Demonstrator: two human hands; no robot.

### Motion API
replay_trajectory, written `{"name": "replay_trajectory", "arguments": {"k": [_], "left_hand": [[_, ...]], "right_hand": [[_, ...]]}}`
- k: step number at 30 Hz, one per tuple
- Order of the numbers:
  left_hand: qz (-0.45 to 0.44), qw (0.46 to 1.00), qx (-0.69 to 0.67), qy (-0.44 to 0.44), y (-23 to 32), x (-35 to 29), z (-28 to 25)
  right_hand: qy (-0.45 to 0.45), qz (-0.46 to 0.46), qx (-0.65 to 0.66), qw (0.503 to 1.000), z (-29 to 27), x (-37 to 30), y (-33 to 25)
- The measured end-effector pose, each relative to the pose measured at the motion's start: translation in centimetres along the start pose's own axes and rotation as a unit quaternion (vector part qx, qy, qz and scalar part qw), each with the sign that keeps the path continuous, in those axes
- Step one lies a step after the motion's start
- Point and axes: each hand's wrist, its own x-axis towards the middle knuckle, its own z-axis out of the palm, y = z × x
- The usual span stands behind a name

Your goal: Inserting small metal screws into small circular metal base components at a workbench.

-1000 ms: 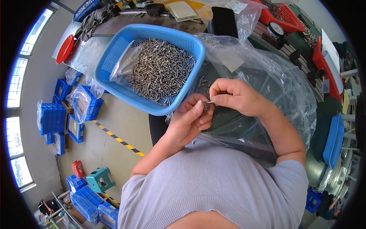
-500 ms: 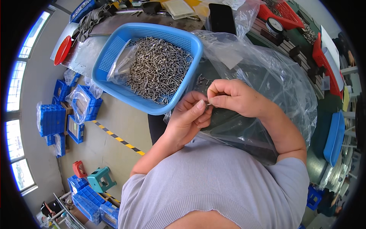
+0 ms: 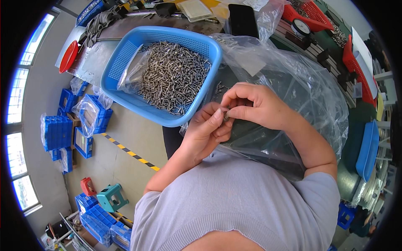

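Note:
My left hand (image 3: 207,126) is half curled, its thumb and fingers closed on a small metal part (image 3: 226,116). The thumb and forefinger of my right hand (image 3: 260,105) pinch at that same part, and the fingertips of both hands meet there. Most of the part is hidden by the fingers. Just beyond my hands, a light blue plastic basket (image 3: 109,88) holds a heap of small metal pins (image 3: 172,79) and a clear plastic bag (image 3: 137,72). A few loose metal pins (image 3: 220,87) lie on the table between the basket and my right hand.
A large clear plastic sheet (image 3: 299,83) covers the table under and right of my hands. Farther off are a black phone (image 3: 243,21), a dial gauge (image 3: 300,27) and red baskets (image 3: 315,16). Blue crates (image 3: 58,130) and a green stool (image 3: 111,198) stand on the floor at left.
My right hand has shifted slightly left and closer over the left fingertips, covering more of the small metal part. My left hand stays nearly in place.

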Motion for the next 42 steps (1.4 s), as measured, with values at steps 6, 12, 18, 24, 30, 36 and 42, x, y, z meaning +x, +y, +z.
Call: {"name": "replay_trajectory", "arguments": {"k": [6,12,18,24,30,36,42], "left_hand": [[-0.016,0.999,-0.010,-0.032,0.1,0.1,-0.7],[-0.010,1.000,-0.003,-0.003,0.1,0.1,-0.2],[0.005,1.000,-0.021,-0.006,-0.2,0.1,-0.3],[0.008,1.000,-0.014,-0.011,0.1,0.0,-0.2],[0.004,1.000,-0.021,-0.019,0.2,0.1,-0.4],[0.004,0.999,-0.032,-0.025,0.2,0.1,-0.6],[0.011,0.999,-0.036,-0.023,0.1,0.1,-0.5]], "right_hand": [[0.022,-0.095,-0.092,0.991,0.4,0.1,0.5],[0.065,-0.208,-0.200,0.955,0.2,0.3,0.7],[0.086,-0.221,-0.227,0.945,0.0,0.1,0.4],[0.133,-0.143,-0.272,0.942,-2.8,0.0,-0.1],[0.061,-0.142,-0.386,0.910,-2.8,-0.1,1.3],[0.067,-0.153,-0.437,0.884,-1.8,0.3,2.3],[0.080,-0.150,-0.460,0.872,-1.5,0.5,2.6]]}}
